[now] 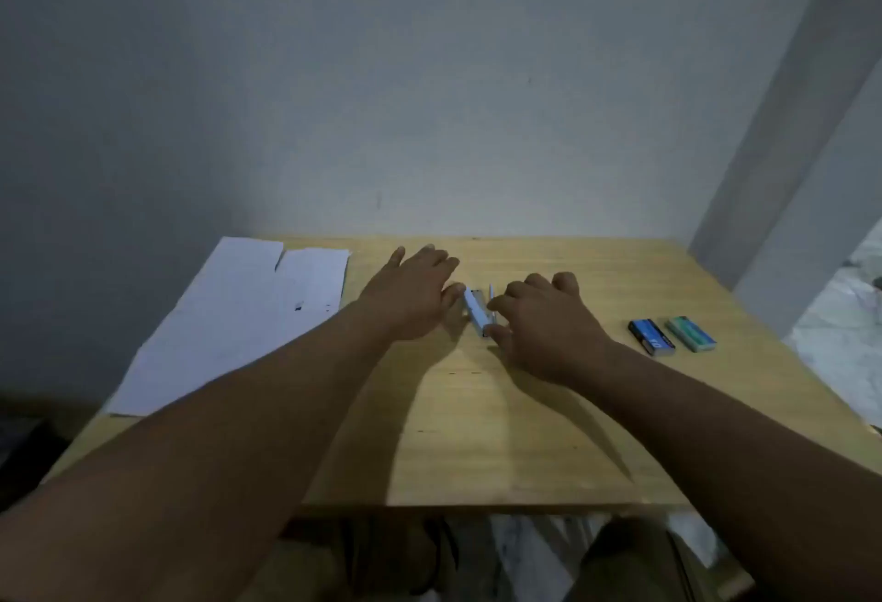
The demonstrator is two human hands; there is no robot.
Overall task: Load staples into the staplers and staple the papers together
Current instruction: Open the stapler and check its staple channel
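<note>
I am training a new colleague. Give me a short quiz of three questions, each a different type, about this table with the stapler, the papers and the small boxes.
1. True or false: the papers lie left of the stapler.
2. How many staple boxes lie right of the right hand? A) one B) two C) four
3. Fill in: the left hand and the right hand meet at the ____.

Key: 1 true. 2 B: the dark blue staple box and the teal staple box. 3 stapler.
</note>
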